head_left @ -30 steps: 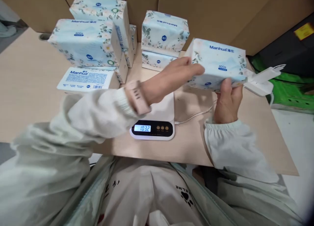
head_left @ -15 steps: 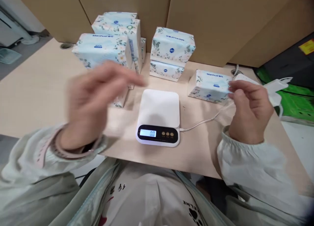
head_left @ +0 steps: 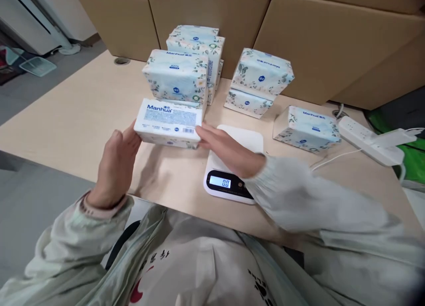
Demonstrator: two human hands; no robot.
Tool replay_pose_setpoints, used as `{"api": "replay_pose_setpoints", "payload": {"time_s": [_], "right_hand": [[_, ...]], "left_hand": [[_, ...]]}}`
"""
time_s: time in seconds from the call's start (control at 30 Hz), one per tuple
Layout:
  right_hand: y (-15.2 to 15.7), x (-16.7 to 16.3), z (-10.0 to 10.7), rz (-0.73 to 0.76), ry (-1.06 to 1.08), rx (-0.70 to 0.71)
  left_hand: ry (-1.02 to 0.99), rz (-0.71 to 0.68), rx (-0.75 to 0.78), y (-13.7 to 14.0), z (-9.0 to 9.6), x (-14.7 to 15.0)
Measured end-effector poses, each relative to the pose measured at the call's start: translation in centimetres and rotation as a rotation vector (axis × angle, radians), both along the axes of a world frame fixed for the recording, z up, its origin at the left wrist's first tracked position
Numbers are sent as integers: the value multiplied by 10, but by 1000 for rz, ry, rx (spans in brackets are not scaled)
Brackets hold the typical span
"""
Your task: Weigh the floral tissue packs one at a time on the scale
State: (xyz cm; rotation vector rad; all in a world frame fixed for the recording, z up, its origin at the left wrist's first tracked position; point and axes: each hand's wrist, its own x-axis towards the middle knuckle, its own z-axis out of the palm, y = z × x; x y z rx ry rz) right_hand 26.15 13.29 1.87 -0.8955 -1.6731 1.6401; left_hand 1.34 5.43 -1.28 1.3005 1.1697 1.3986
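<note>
Between my two hands is a tissue pack (head_left: pixel 171 124), white and pale blue with "Manhua" printed on the side facing up. My left hand (head_left: pixel 116 166) presses its left end, and the fingertips of my right hand (head_left: pixel 227 147) are at its right end. The pack is in front of the stacked tissue packs (head_left: pixel 175 78); whether it touches them I cannot tell. Partly under my right forearm, the white kitchen scale (head_left: pixel 212 164) is lit and reads 0.0. My sleeve hides some of its buttons.
Two stacked tissue packs (head_left: pixel 262 74) stand behind the scale. A single tissue pack (head_left: pixel 307 128) lies on the right, beside a white power strip (head_left: pixel 368 140) with cables. Large cardboard boxes (head_left: pixel 206 14) line the back of the wooden table (head_left: pixel 83 116).
My right hand has left the single pack on the right and crossed over the scale. Both hands are now at the ends of the left front pack. The view has shifted left.
</note>
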Motion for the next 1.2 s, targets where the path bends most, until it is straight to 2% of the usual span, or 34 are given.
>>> {"api": "replay_pose_setpoints", "payload": {"time_s": [0.07, 0.13, 0.23, 0.33, 0.43, 0.5, 0.67, 0.83, 1.2], "right_hand": [[-24, 34, 13, 41, -80, -47], [-45, 72, 23, -59, -112, 29], [-65, 117, 25, -315, -143, 129], [-73, 139, 11, -484, -172, 127], [-71, 149, -13, -537, -168, 119], [-67, 153, -32, -599, -110, 124], [-62, 158, -68, -903, 76, 193], [-66, 157, -70, -950, 79, 269], [-69, 156, -74, -944, 3, 245]], "left_hand": [[-19, -14, 18, -22, 13, 21], [-26, -86, 15, -32, 23, 40], [12, -256, -8, -24, 25, 61], [34, -325, -34, -6, 14, 78], [58, -292, -67, 8, 0, 88], [70, -206, -38, 16, -8, 90], [-14, -12, 62, 40, -16, 87], [-64, 58, 40, 47, -18, 84], [-130, 4, -32, 36, -11, 88]]}}
